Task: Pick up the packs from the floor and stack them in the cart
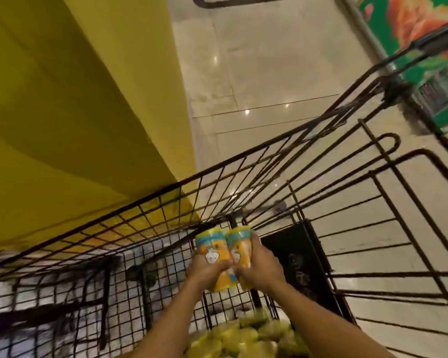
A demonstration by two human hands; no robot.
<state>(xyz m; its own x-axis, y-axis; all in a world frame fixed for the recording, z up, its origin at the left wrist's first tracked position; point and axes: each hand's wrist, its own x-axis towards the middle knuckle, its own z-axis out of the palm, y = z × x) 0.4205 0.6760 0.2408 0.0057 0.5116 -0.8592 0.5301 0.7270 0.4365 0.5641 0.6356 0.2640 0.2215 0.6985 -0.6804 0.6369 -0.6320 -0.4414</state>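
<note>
I logged warm, rather dim indoor light, with small specular spots on the glossy floor pointing to lamps overhead. Motion blur smeared the cart wires at lower left and the yellow packs along the bottom edge. Wide-angle distortion bowed straight bars near the borders, and the green panel at upper right was soft.

Surface notes: metal, film, tile, paint.
cart: dark metal wire, dull, rough-looking; packs: shiny printed plastic film; floor: smooth polished tile, glossy, showing light spots; yellow wall: matt, even paint.
</note>
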